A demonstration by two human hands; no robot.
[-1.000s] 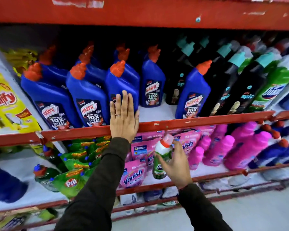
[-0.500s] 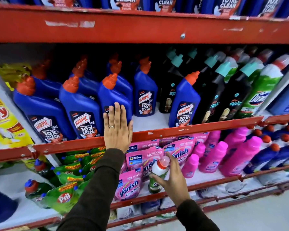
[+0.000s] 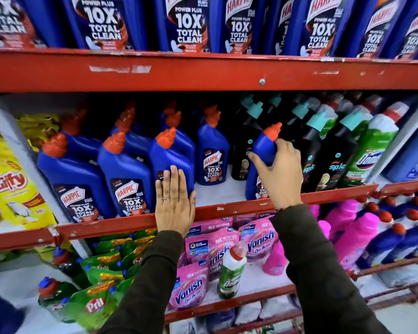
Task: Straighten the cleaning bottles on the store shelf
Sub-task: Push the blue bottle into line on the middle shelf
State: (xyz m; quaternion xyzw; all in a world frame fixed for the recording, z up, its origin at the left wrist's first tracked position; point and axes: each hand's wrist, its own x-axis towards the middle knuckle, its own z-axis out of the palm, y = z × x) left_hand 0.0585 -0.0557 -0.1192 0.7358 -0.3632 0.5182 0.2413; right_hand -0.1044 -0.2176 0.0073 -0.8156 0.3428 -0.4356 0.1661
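Note:
Blue Harpic bottles with orange caps stand in rows on the middle red shelf (image 3: 227, 208). My left hand (image 3: 173, 201) lies flat, fingers together, against the front of one blue Harpic bottle (image 3: 169, 155) at the shelf edge. My right hand (image 3: 276, 173) grips the neck and shoulder of a leaning blue Harpic bottle (image 3: 263, 145) that stands apart to the right, beside the black bottles. A small green and white bottle (image 3: 231, 273) with a red cap stands alone on the lower shelf among pink pouches.
Black Spic bottles (image 3: 333, 160) with teal caps and green Domex bottles (image 3: 372, 150) fill the shelf's right part. Yellow Giffy packs (image 3: 12, 186) are at left. Large Harpic bottles (image 3: 186, 25) line the top shelf. Pink Vanish pouches (image 3: 191, 290), Pril pouches (image 3: 94, 307) and pink bottles (image 3: 357, 235) sit below.
My right hand let go of the small green and white bottle on the lower shelf and rose to grasp the leaning blue bottle. The view tilted upward. My left hand stayed put.

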